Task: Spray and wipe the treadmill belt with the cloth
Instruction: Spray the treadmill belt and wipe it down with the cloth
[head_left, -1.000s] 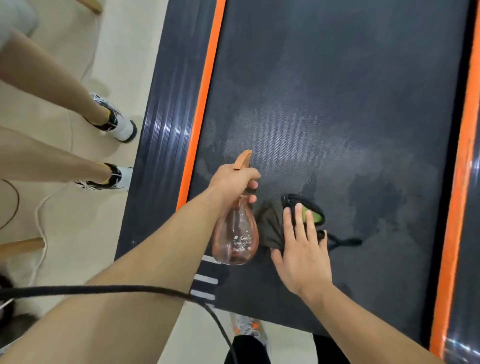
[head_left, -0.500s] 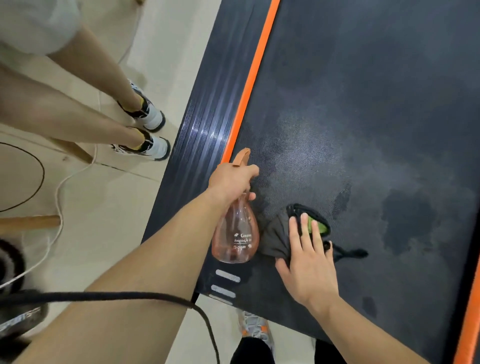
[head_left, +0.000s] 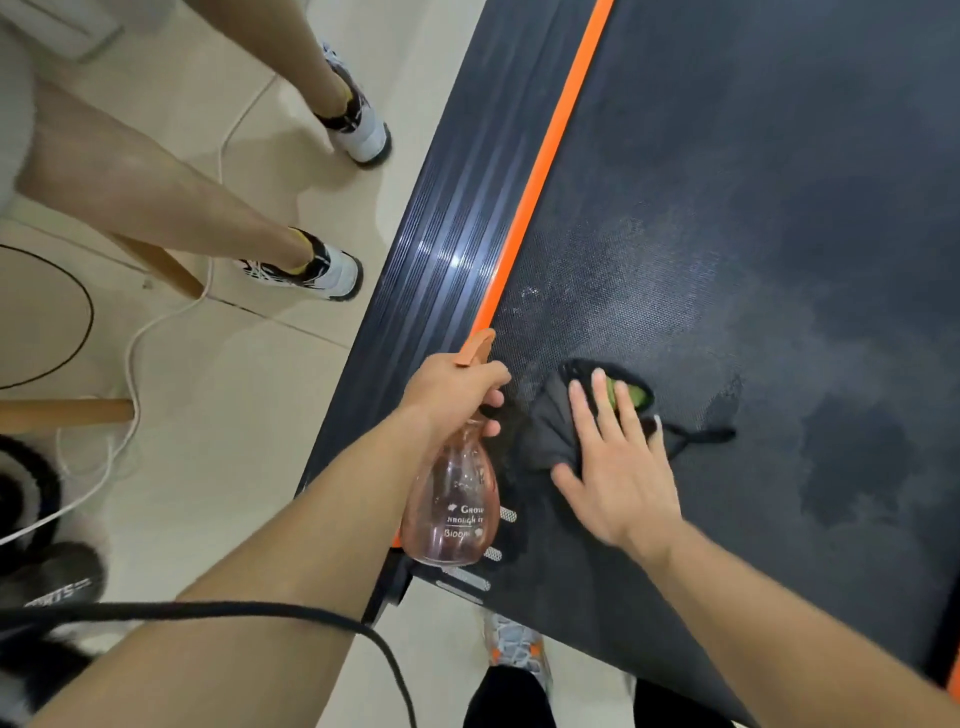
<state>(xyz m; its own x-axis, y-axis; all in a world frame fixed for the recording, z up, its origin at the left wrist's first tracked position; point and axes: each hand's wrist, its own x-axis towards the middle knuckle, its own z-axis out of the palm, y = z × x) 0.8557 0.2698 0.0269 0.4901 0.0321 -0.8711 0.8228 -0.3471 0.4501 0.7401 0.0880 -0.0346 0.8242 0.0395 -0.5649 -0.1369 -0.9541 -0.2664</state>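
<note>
The dark treadmill belt fills the right of the view, with pale misted patches and darker wet blotches on it. My left hand grips the neck of a pink see-through spray bottle, its orange nozzle pointing up toward the belt. My right hand lies flat with straight fingers on a dark grey cloth with a green patch, pressing it onto the belt near the rear left corner.
An orange strip and a ribbed dark side rail edge the belt's left. Another person's legs and white shoes stand on the tiled floor at left. White and black cables lie there. My own shoe shows below.
The view has swung left, so the belt now runs diagonally. My right hand and the cloth have slid slightly toward the left rail. My left hand keeps holding the bottle.
</note>
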